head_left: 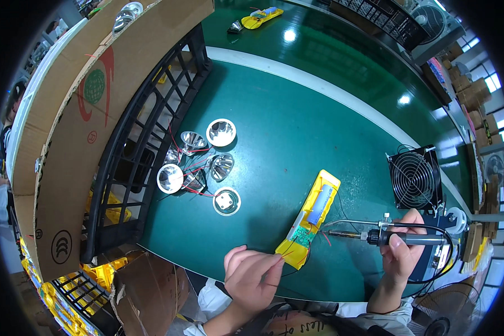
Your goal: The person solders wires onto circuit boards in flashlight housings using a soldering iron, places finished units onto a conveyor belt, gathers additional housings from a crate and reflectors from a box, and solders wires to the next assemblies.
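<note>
A yellow plastic housing lies at a slant on the green mat, holding a blue cylindrical battery and a small green circuit board. My right hand grips a soldering iron with a thin metal feed tube clamped along it. The iron's tip points left, close beside the circuit board; whether it touches cannot be made out. At the housing's near end, my left hand pinches a thin red wire between thumb and fingers. Short red and dark wires stick out around the board.
Several shiny reflector cups with red wires stand left of centre, beside a black plastic crate and cardboard. A black fan stands at the right. Across a pale strip, another yellow housing lies on the far green surface.
</note>
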Motion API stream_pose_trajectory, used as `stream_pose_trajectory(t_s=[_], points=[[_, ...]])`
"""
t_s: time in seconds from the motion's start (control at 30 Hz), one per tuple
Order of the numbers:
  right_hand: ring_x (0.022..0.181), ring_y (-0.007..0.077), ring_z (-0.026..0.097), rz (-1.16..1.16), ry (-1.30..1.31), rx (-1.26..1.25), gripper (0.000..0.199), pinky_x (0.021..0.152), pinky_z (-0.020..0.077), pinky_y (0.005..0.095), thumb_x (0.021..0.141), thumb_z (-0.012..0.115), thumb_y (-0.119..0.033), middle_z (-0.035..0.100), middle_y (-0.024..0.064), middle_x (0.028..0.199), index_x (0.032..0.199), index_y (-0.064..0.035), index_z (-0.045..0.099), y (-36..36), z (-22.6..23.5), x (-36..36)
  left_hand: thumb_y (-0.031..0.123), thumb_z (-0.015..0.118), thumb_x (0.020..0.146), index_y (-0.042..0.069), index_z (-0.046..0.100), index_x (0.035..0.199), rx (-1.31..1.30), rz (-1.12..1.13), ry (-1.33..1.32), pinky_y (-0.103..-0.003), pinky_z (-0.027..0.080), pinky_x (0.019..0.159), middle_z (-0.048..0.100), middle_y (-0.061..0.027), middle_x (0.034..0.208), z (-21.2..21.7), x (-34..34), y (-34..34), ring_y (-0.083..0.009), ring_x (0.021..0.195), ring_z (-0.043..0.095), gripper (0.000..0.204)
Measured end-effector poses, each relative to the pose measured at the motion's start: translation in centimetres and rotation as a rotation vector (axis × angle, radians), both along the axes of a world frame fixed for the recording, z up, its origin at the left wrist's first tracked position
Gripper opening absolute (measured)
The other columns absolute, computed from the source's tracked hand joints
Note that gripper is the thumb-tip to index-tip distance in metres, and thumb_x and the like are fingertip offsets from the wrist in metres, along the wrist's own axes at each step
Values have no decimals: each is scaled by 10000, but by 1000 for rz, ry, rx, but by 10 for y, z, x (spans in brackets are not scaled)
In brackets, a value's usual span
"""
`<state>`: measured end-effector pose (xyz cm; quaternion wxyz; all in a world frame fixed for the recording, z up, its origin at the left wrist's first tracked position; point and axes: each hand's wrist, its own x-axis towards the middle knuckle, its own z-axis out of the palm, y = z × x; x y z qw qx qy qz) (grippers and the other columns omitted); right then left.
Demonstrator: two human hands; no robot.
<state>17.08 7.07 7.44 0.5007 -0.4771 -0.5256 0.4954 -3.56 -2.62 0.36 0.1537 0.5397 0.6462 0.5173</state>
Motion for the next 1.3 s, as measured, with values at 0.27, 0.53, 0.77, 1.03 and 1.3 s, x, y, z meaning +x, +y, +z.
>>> stream_pose_trajectory(t_s=[0.27, 0.53, 0.77, 1.03, 1.3], points=[[403, 69, 429, -149, -148, 101, 311, 370, 317, 175, 739, 665, -186, 460, 33, 557, 794, -18, 410, -44, 3, -13, 52, 726, 595, 116, 652, 748, -92, 53, 163, -335, 403, 717, 495, -58, 943, 3, 11, 4, -240, 855, 482, 182], [422, 87, 458, -194, -232, 139, 287, 416, 364, 199, 762, 637, -161, 489, 44, 564, 818, -15, 396, -73, -18, -30, 62, 727, 596, 118, 649, 746, -109, 36, 128, -344, 408, 728, 500, -52, 944, 1, 12, 7, -243, 865, 480, 178], [372, 53, 369, -268, -299, 64, 339, 360, 304, 170, 738, 629, -239, 422, 23, 543, 782, -32, 364, -71, -16, -35, 75, 730, 589, 112, 647, 729, -103, 17, 129, -348, 393, 744, 519, -42, 929, 4, 11, 10, -234, 857, 484, 167], [369, 50, 371, -272, -260, 45, 339, 349, 295, 165, 735, 636, -233, 432, 31, 567, 795, -29, 372, -70, -18, -34, 75, 730, 578, 115, 642, 712, -89, 27, 114, -348, 389, 740, 524, -39, 913, 2, 12, 9, -231, 842, 490, 165], [380, 45, 372, -285, -235, -2, 324, 354, 289, 162, 734, 632, -222, 429, 23, 560, 784, -41, 368, -67, -18, -35, 73, 731, 570, 118, 639, 715, -82, 30, 111, -342, 385, 727, 522, -33, 904, 2, 12, 10, -223, 827, 493, 178]])
